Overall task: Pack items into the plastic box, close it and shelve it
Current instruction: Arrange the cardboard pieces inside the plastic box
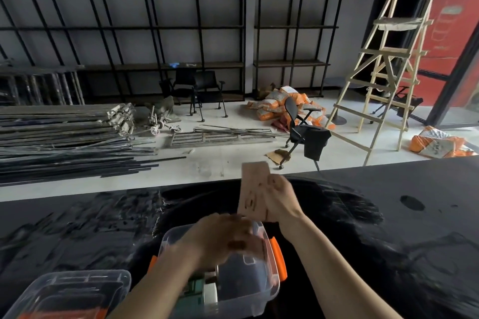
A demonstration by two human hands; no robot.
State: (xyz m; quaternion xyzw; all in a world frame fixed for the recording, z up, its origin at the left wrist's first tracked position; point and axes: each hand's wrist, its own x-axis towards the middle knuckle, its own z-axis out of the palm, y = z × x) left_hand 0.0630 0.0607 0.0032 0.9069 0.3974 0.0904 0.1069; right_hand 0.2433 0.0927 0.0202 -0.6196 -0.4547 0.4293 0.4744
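A clear plastic box point(261, 290) with orange side latches stands open on the black table, near its front edge. Several items lie inside, among them something green and a white roll. My left hand point(223, 238) hovers over the box's far side, blurred, fingers curled; a small brown thing shows under the fingers, and I cannot tell whether it is held. My right hand point(281, 198) is just behind the box, gripping a flat pinkish-tan card point(252, 186) that stands upright. The box's clear lid point(70, 295) lies at the bottom left.
The table point(404, 228) is covered in wrinkled black plastic sheeting. Beyond it, the floor holds stacked metal rods point(64, 142), black chairs point(302, 129), orange sacks point(274, 103) and a wooden ladder point(388, 65). Black shelving point(155, 28) lines the back wall.
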